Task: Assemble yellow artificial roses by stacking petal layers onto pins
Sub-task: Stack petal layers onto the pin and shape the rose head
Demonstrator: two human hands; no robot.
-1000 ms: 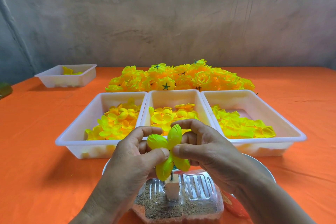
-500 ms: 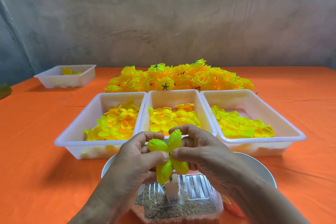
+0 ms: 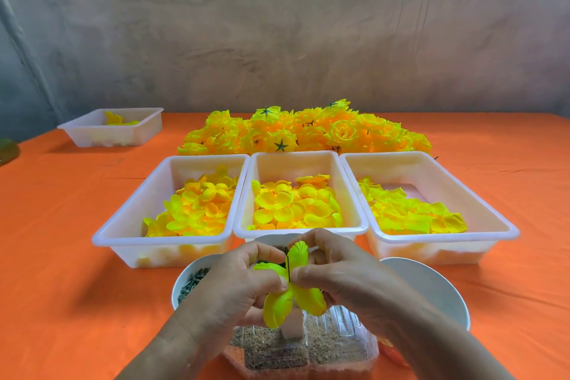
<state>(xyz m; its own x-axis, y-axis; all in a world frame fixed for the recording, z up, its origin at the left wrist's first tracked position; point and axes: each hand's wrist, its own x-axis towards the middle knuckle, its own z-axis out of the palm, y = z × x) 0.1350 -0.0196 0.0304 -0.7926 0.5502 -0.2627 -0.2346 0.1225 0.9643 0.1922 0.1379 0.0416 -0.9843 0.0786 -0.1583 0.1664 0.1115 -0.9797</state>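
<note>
**Orange cloth, yellow petals, two hands closed on one layer**

Head view. An orange cloth (image 3: 61, 256) is spread over the table, and a mottled grey wall (image 3: 277, 25) is seen behind it. Three white trays of loose yellow petals are set side by side, rims touching: the left tray (image 3: 123, 219) at eleven o'clock from the hands, the middle tray (image 3: 296, 160) at twelve, the right tray (image 3: 505, 225) at one. Beyond them, at twelve o'clock, a heap of finished yellow roses (image 3: 308, 133) is piled. A small tray (image 3: 92, 129) with a few petals is placed well apart at ten o'clock. A white bowl (image 3: 431, 287) is partly hidden behind the hands, and small dark pieces (image 3: 192, 279) are seen in its left side. At six o'clock a clear plastic box (image 3: 339, 336) of sandy grit is found, with a white block (image 3: 291, 322) standing in it.

Both forearms are brought in from the lower edge and the hands are met at the centre. A yellow-green petal layer (image 3: 305, 299) is held just above the white block, threaded on a thin dark pin (image 3: 288, 268). The layer is pinched by the left hand (image 3: 237, 287) at nine o'clock of the pin, thumb and curled fingers closed on it. It is pinched likewise by the right hand (image 3: 345, 274) at three o'clock, thumb tip pressed beside the pin.
</note>
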